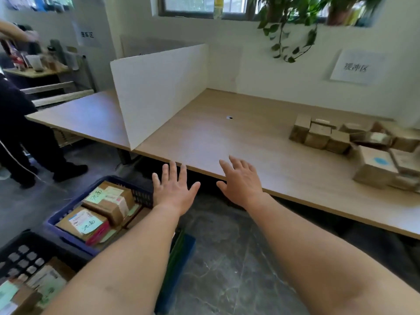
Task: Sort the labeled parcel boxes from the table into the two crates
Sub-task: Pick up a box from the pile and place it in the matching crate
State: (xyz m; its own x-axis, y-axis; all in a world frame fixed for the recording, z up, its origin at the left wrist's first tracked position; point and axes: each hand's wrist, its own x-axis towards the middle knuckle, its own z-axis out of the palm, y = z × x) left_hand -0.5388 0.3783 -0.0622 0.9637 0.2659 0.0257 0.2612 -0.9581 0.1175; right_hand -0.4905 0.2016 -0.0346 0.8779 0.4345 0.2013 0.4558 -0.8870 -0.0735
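Left hand (173, 189) and right hand (242, 180) hover spread-fingered, empty; blurred parcel boxes (318, 136) seem well apart, rightward.

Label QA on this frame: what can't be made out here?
All head view:
- parcel boxes: motion-blurred, so the labels are unreadable. The right edge cuts off the pile.
- black crate: cut off by the left and bottom edges, so its contents are only partly seen.
- blue crate: its right side is hidden behind the left arm.
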